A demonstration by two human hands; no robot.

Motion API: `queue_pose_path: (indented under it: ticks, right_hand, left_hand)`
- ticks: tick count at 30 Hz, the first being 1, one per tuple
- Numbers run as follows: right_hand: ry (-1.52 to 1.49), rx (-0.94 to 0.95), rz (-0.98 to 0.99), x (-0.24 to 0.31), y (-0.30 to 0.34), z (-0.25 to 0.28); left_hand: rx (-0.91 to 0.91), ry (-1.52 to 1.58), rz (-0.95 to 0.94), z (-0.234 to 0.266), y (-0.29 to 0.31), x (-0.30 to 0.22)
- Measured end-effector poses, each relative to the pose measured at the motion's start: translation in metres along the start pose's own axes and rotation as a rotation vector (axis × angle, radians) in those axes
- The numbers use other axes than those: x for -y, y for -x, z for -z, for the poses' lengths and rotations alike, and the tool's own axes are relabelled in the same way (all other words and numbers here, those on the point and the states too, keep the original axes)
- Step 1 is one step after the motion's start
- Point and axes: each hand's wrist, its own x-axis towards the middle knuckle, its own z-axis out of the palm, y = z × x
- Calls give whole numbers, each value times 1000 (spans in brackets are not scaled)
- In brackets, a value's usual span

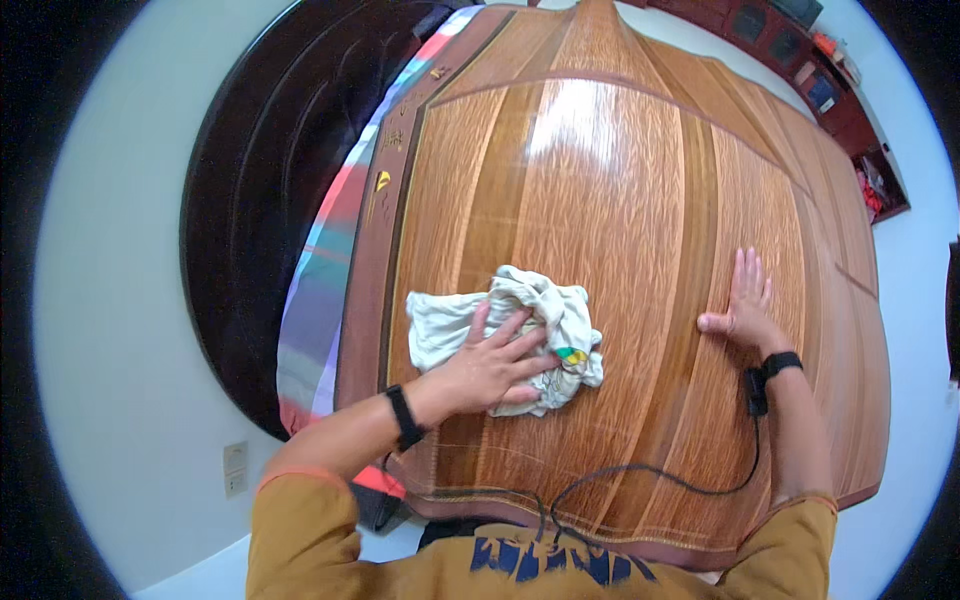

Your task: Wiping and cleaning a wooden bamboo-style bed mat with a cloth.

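My left hand (493, 365) lies spread on a crumpled white cloth (545, 300), palm down, its fingers apart and pressing on the fabric. The cloth has a small green and yellow print near my fingertips. Under it spreads a large brown mat (620, 230) with wood-grain stripes and a dark reddish border. My right hand (745, 308) rests flat on the mat to the right, fingers stretched out and nothing in it. The cloth lies apart from my right hand.
A dark curved headboard (265, 190) stands at the left, with a striped coloured sheet (325, 250) between it and the mat. A black cable (650, 468) runs over the mat from my right wristband. Dark red cabinets (790, 50) stand at the far right. A wall socket (235, 469) is at lower left.
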Motion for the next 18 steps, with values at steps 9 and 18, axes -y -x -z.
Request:
queue_pose_path:
  ticks: [9, 18]
  right_hand:
    - [-48, 44, -32, 2, 6, 7]
    - [-110, 15, 49, -6, -7, -4]
  left_hand:
    - [-162, -101, 367, 48, -196, 185]
    - [-156, 34, 447, 45, -195, 245]
